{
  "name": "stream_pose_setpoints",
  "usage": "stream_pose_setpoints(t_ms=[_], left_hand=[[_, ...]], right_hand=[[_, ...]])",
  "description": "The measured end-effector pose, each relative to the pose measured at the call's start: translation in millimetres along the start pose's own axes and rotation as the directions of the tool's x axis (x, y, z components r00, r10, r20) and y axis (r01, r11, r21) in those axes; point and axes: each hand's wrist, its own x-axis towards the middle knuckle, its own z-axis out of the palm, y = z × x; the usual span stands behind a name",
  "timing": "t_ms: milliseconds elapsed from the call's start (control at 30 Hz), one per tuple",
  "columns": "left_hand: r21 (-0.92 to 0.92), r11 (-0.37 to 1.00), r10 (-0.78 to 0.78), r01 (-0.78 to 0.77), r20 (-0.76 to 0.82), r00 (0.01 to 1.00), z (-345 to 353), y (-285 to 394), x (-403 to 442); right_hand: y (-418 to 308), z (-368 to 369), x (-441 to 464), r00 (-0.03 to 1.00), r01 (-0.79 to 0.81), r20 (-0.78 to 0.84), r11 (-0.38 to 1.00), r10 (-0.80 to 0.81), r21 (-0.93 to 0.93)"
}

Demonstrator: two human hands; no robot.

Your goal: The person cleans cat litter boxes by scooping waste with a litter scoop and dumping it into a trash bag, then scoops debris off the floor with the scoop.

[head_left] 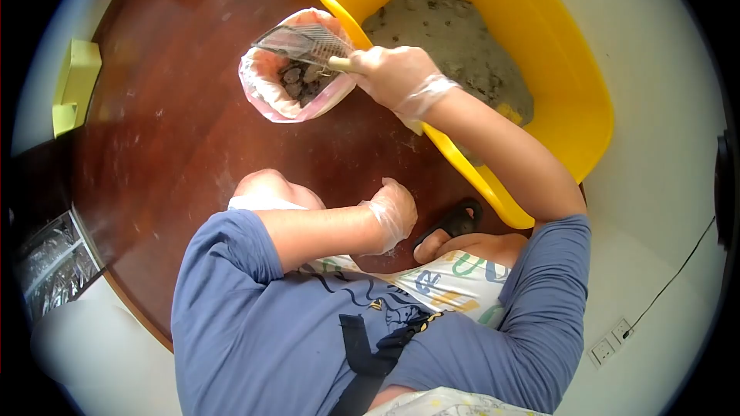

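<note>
My right hand, in a clear plastic glove, grips the pale handle of a slotted litter scoop. The scoop's head is tilted over a bin lined with a pinkish-white plastic bag. Dark and grey clumps lie inside the bag. Just right of it stands a large yellow litter box with grey litter in it. My left hand, also gloved, is curled closed in front of my lap. Nothing shows in it, and its fingers are partly hidden.
The bin and litter box stand on a reddish-brown floor. A black sandal is on my foot near the box. At the right wall, a cable runs to a socket. A yellow object is at the far left.
</note>
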Motion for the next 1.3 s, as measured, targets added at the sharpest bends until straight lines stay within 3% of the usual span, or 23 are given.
stream_pose_setpoints(t_ms=[167,233,300,333,433,500,567,633,833,900,967,1000,1100,1133,1300], left_hand=[[0.016,1.0,-0.007,0.007,-0.004,1.0,4.1,-0.4,3.2],[-0.01,1.0,0.004,-0.004,0.015,1.0,-1.7,-4.0,5.4],[-0.03,0.998,-0.05,0.049,-0.021,0.999,-0.1,-4.0,8.0],[-0.055,0.997,-0.062,0.062,0.0,0.998,0.3,-4.3,10.3],[-0.051,0.997,-0.052,0.051,-0.002,0.999,-10.6,-8.6,10.6],[-0.072,0.995,-0.084,0.075,-0.133,0.988,-6.2,-8.6,15.1],[-0.126,0.99,-0.101,0.067,-0.284,0.954,-12.1,-12.7,17.2],[-0.166,0.983,-0.131,0.072,-0.377,0.917,-18.2,-15.9,18.9],[-0.242,0.944,-0.304,0.224,-0.378,0.874,-17.5,-30.6,30.7],[-0.325,0.908,-0.377,0.263,-0.363,0.852,-18.1,-37.2,35.9],[-0.381,0.879,-0.443,0.288,-0.427,0.789,-17.7,-46.6,41.1],[-0.41,0.86,-0.462,0.304,-0.371,0.805,-23.3,-52.1,44.2],[-0.312,0.915,-0.391,0.257,-0.52,0.76,-7.1,-60.1,64.7],[-0.379,0.887,-0.42,0.264,-0.423,0.803,-3.9,-58.7,71.8],[-0.319,0.932,-0.292,0.174,-0.372,0.881,24.9,-64.2,103.5]], right_hand=[[26.4,-64.1,-39.7,0.954,-0.297,0.03,0.926,0.299,0.231],[47.6,-83.4,-66.3,0.936,-0.342,0.029,0.891,0.35,0.298],[47.5,-126.5,-92.7,0.812,-0.582,0.181,0.752,0.554,0.309],[72.6,-123.4,-114.7,0.816,-0.576,0.173,0.748,0.552,0.33],[137.1,-128.0,-186.0,0.742,-0.663,0.255,0.733,0.619,0.151],[205.6,-106.6,-252.5,0.693,-0.606,0.392,0.784,0.605,-0.139],[214.1,-103.4,-270.4,0.522,-0.654,0.496,0.699,0.694,-0.289],[215.4,-99.3,-276.6,0.215,-0.818,0.553,0.458,0.805,-0.348],[255.9,-10.8,-308.5,-0.01,-0.949,0.678,0.207,0.735,-0.238],[264.7,16.9,-313.6,0.134,-0.88,0.7,0.409,0.701,-0.241],[268.2,34.0,-316.5,0.202,-0.834,0.683,0.489,0.701,-0.256],[267.0,40.4,-317.7,0.201,-0.837,0.653,0.474,0.73,-0.272],[293.8,57.7,-297.7,0.134,-0.808,0.663,0.468,0.737,-0.357],[302.7,66.2,-291.9,0.098,-0.792,0.684,0.473,0.723,-0.387],[325.3,72.6,-261.8,0.009,-0.959,0.632,0.186,0.775,-0.215]])
